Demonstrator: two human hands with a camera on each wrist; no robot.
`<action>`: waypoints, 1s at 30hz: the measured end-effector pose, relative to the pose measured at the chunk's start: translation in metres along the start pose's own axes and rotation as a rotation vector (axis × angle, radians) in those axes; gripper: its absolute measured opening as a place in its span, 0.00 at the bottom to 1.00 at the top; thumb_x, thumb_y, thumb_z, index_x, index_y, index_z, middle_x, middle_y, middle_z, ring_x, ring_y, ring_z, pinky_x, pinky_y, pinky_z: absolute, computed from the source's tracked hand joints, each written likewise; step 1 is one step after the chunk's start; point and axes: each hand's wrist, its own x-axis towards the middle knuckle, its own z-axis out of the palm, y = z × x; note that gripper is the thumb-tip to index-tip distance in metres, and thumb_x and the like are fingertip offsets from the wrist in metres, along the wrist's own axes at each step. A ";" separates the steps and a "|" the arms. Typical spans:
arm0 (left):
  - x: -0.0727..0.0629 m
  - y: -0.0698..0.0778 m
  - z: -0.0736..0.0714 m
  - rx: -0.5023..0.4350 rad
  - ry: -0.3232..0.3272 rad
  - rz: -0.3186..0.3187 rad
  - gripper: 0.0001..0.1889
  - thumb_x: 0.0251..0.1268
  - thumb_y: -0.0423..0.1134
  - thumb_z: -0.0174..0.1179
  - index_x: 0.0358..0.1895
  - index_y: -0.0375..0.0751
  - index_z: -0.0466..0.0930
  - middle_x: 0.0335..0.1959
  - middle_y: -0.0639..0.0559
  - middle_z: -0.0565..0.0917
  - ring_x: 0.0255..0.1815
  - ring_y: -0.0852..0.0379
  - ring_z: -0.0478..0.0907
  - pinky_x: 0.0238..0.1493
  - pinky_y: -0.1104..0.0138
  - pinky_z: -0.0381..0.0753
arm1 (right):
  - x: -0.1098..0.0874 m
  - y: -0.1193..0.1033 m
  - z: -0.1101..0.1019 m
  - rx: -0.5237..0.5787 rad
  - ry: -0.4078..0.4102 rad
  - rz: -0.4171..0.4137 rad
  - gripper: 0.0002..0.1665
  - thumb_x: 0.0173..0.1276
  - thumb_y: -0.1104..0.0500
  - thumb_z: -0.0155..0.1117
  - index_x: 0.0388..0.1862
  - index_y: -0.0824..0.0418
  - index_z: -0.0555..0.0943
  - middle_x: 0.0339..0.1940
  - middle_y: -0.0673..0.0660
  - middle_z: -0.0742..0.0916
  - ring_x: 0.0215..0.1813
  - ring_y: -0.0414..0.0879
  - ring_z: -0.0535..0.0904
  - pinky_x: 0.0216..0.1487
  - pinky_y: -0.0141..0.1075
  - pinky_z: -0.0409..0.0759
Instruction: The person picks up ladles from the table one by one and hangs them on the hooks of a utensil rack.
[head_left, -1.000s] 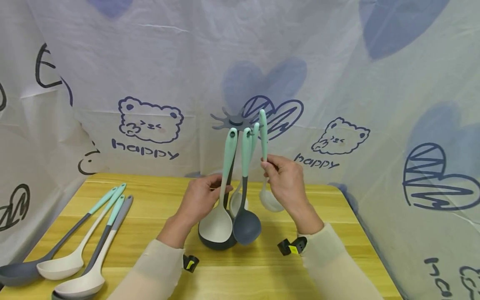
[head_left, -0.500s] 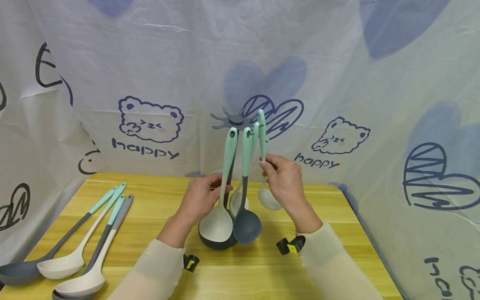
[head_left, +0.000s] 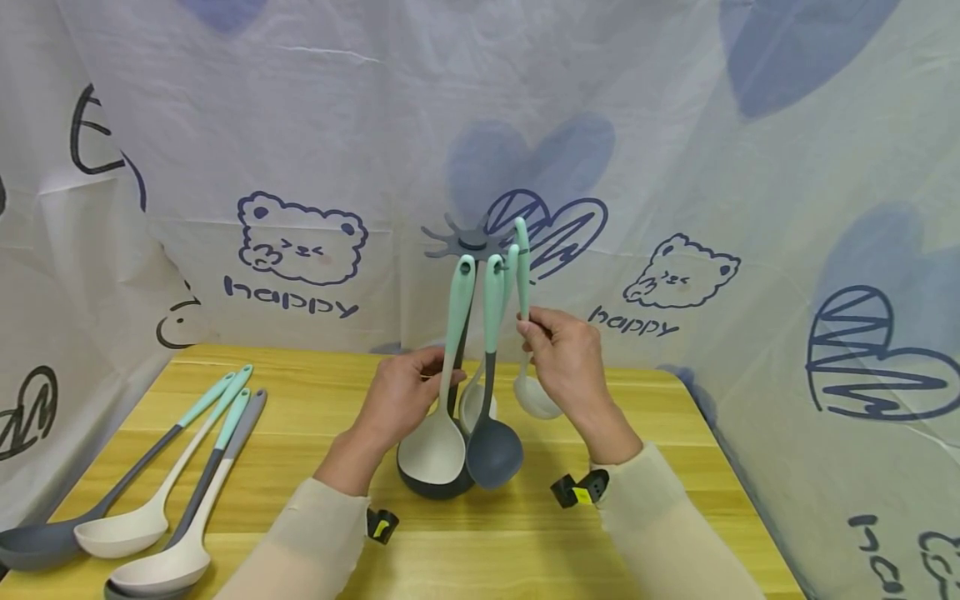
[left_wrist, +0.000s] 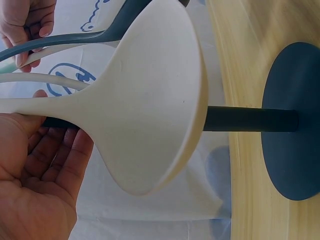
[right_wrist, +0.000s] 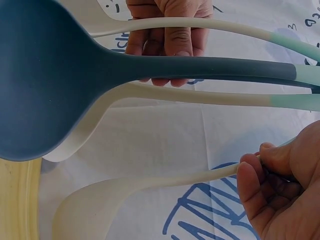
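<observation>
A dark rotating-style utensil stand (head_left: 472,242) with hooked arms stands mid-table; its round base (left_wrist: 295,155) shows in the left wrist view. Several mint-handled ladles hang from it, among them a cream ladle (head_left: 432,450) and a dark grey ladle (head_left: 495,457) in front, and another cream ladle (head_left: 471,407) behind. My left hand (head_left: 396,393) grips the stand's pole (left_wrist: 240,119) behind the front cream ladle's handle. At the stand's right side my right hand (head_left: 573,354) pinches a cream ladle (right_wrist: 87,210) by its mint handle, bowl down, the handle's top overlapping a hook.
On the table's left lie several more ladles, including a dark one (head_left: 45,546), a cream one (head_left: 123,533) and a grey-handled one (head_left: 161,571). A printed cloth (head_left: 337,150) hangs behind the wooden table (head_left: 630,533).
My right hand has shifted slightly left with the ladle, bringing its handle closer to the stand's hook. The left hand and the hanging ladles look still.
</observation>
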 end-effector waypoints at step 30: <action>0.000 0.001 0.000 0.037 -0.012 -0.020 0.10 0.71 0.46 0.71 0.49 0.49 0.91 0.43 0.54 0.92 0.44 0.54 0.88 0.43 0.58 0.86 | -0.001 -0.004 0.015 0.024 -0.038 -0.006 0.11 0.79 0.61 0.65 0.51 0.64 0.91 0.33 0.60 0.91 0.32 0.54 0.87 0.34 0.41 0.86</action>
